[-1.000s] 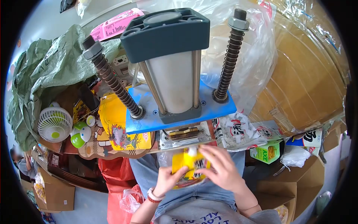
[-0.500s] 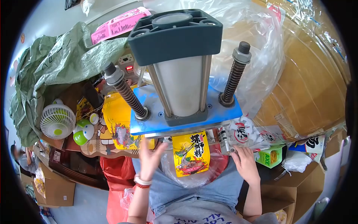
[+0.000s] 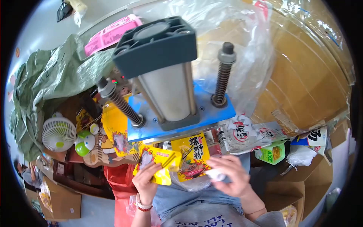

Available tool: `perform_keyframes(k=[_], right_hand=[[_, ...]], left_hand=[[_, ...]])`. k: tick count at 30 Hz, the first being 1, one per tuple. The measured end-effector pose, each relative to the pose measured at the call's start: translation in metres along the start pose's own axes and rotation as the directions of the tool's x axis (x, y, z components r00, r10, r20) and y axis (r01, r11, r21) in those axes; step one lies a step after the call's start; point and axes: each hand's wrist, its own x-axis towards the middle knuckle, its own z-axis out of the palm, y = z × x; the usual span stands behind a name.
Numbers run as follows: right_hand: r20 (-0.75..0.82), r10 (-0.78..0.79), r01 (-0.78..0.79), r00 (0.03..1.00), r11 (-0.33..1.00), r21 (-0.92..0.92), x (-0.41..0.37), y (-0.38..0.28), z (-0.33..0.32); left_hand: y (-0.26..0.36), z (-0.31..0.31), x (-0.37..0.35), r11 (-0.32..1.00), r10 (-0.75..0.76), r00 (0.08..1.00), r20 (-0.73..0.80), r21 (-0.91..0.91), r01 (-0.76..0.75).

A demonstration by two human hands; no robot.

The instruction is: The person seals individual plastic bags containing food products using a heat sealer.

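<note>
My left hand (image 3: 145, 181) is closed on a yellow printed food pouch (image 3: 163, 158), which is bent and tilted. A small white object (image 3: 215, 174), blurred, sits between the thumb and fingers of my right hand (image 3: 232, 177); I cannot tell what it is. Between my hands, another yellow pouch (image 3: 193, 153) with black lettering and a food picture lies with its upper edge at the press. That press has a blue plate (image 3: 176, 126), a grey cylinder (image 3: 166, 90) with a dark cap, and two spring-loaded bolts.
At left are a yellow pouch stack (image 3: 117, 130), a small white fan (image 3: 58, 134) and a green tarp (image 3: 56, 72). White printed bags (image 3: 245, 132) and a green AXE packet (image 3: 270, 153) are on the right. Cardboard (image 3: 306, 75) stands behind, with an open box (image 3: 287, 196) at lower right.
My left hand, empty before, now grips a yellow pouch. My right hand has moved left from beside the white bags and holds a white object. The camera view has shifted.
</note>
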Motion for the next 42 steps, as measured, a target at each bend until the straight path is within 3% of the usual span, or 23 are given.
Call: perform_keyframes(k=[3, 7, 10, 11, 14, 15, 18, 21, 23, 24, 26, 28, 29, 31, 32, 33, 34, 36, 37, 38, 39, 40, 42], right_hand=[[0.131, -0.113, 0.131, 0.985, 0.982, -0.135, -0.001, 0.006, 0.028], [0.137, -0.156, 0.146, 0.978, 0.986, 0.08, -0.01, 0.001, 0.029], [0.192, 0.062, -0.091, 0.979, 0.985, 0.147, -0.017, -0.002, 0.028], [0.221, 0.071, -0.077, 0.973, 0.997, 0.016, -0.023, 0.009, 0.03], [0.175, 0.259, -0.238, 0.95, 0.962, -0.134, -0.039, 0.031, 0.032], [0.122, 0.257, -0.244, 0.959, 0.963, -0.116, -0.037, 0.033, 0.021], [-0.069, 0.251, -0.26, 0.966, 0.946, -0.195, -0.019, 0.034, -0.015], [-0.216, 0.248, -0.308, 0.944, 0.896, -0.319, 0.003, 0.08, -0.016], [-0.164, 0.231, -0.275, 0.959, 0.619, -0.736, -0.001, 0.138, -0.001], [-0.167, 0.238, -0.281, 0.957, 0.618, -0.734, -0.005, 0.138, -0.003], [0.031, 0.453, -0.306, 0.891, 0.649, -0.696, -0.008, 0.133, -0.008], [0.094, 0.494, -0.305, 0.865, 0.664, -0.682, -0.016, 0.131, -0.011], [0.074, 0.512, -0.372, 0.856, 0.708, -0.6, -0.018, 0.13, -0.015], [0.047, 0.534, -0.438, 0.844, 0.738, -0.514, -0.022, 0.127, -0.024], [0.033, 0.55, -0.484, 0.835, 0.761, -0.432, -0.025, 0.123, -0.028], [0.022, 0.564, -0.523, 0.825, 0.779, -0.347, -0.028, 0.118, -0.03], [0.022, 0.565, -0.523, 0.825, 0.778, -0.348, -0.03, 0.11, -0.028], [-0.231, 0.4, -0.445, 0.887, 0.874, -0.196, -0.036, 0.092, -0.017], [-0.233, 0.459, -0.462, 0.857, 0.886, 0.047, -0.049, 0.089, -0.011], [-0.193, 0.422, -0.411, 0.886, 0.907, 0.094, -0.046, 0.072, -0.007], [-0.148, 0.378, -0.358, 0.914, 0.922, 0.145, -0.038, 0.045, -0.006], [-0.132, 0.361, -0.347, 0.923, 0.93, 0.117, -0.032, 0.023, -0.004], [-0.128, 0.173, -0.17, 0.977, 0.985, 0.034, -0.03, 0.0, 0.002]], left_hand=[[0.018, 0.001, 0.004, 0.994, 0.092, 0.994, 0.062, -0.061, -0.088], [0.042, -0.002, -0.002, 0.944, 0.158, 0.967, 0.197, -0.318, -0.089], [0.049, 0.014, -0.022, 0.878, -0.015, 0.94, 0.34, -0.446, 0.175], [0.045, 0.026, -0.033, 0.846, -0.152, 0.885, 0.441, -0.406, 0.347], [0.021, 0.079, -0.06, 0.451, -0.409, 0.694, 0.592, -0.531, 0.718], [0.019, 0.087, -0.053, 0.457, -0.406, 0.699, 0.589, -0.531, 0.714], [0.016, 0.089, -0.015, 0.066, -0.501, 0.601, 0.623, -0.665, 0.744], [0.003, 0.096, 0.024, -0.047, -0.477, 0.573, 0.667, -0.67, 0.741], [-0.003, 0.103, 0.025, -0.082, -0.464, 0.562, 0.685, -0.665, 0.742], [-0.007, 0.105, 0.027, -0.109, -0.451, 0.56, 0.695, -0.665, 0.739], [-0.011, 0.102, 0.035, -0.086, -0.442, 0.551, 0.708, -0.645, 0.76], [-0.013, 0.096, 0.031, -0.049, -0.412, 0.52, 0.748, -0.589, 0.807], [-0.028, 0.091, 0.029, 0.189, -0.389, 0.619, 0.682, -0.599, 0.778], [-0.05, 0.074, 0.026, 0.553, -0.485, 0.828, 0.28, -0.636, 0.539], [-0.062, 0.058, 0.024, 0.926, -0.377, 0.925, 0.041, 0.038, 0.376], [-0.071, 0.048, 0.02, 0.89, -0.291, 0.955, 0.051, 0.381, 0.251], [-0.081, 0.038, 0.015, 0.727, -0.203, 0.977, 0.06, 0.677, 0.109], [-0.104, 0.028, -0.011, 0.837, -0.168, 0.974, 0.15, 0.544, 0.061], [-0.115, 0.022, -0.021, 0.92, -0.113, 0.965, 0.238, 0.391, 0.011], [-0.118, 0.015, -0.028, 0.962, -0.064, 0.985, 0.161, 0.274, 0.017], [-0.112, 0.011, -0.037, 0.966, -0.231, 0.965, 0.122, 0.145, 0.213], [-0.098, 0.007, -0.04, 0.919, -0.394, 0.914, 0.094, 0.007, 0.395], [-0.063, 0.001, -0.04, 0.965, -0.254, 0.967, -0.008, -0.063, 0.253]])
